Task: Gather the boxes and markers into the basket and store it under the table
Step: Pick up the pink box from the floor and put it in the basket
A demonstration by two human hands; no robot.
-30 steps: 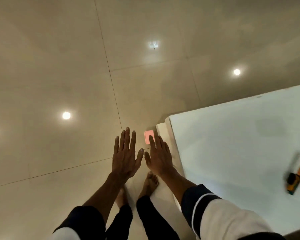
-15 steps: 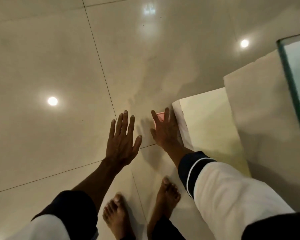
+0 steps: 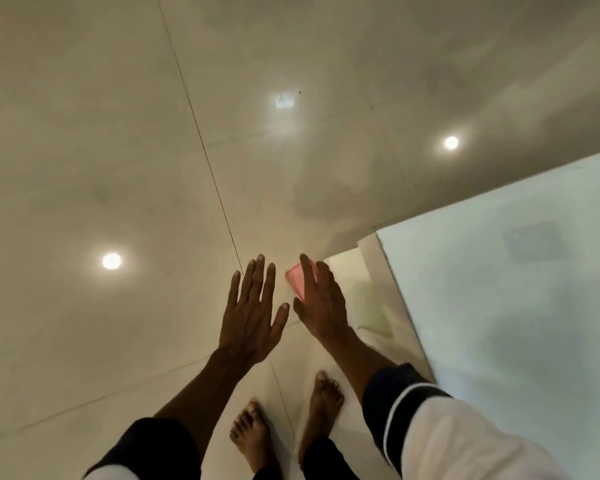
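Note:
A small pink box (image 3: pixel 296 279) shows just past the corner of the white table (image 3: pixel 520 341), above the glossy floor. My right hand (image 3: pixel 321 299) covers most of it, with the index finger over its top and the thumb below, so the box sits tilted in my grip. Beside it, my left hand (image 3: pixel 252 313) is flat, fingers spread, holding nothing. No basket or markers are in view.
The pale tiled floor (image 3: pixel 153 168) reflects ceiling lights. A cream table leg or base (image 3: pixel 361 271) stands right of my right hand, under the table corner. My bare feet (image 3: pixel 323 400) stand below my hands.
My right hand has closed around the pink box, which now sits tilted instead of square. The view has swung back so the table top fills the right side again.

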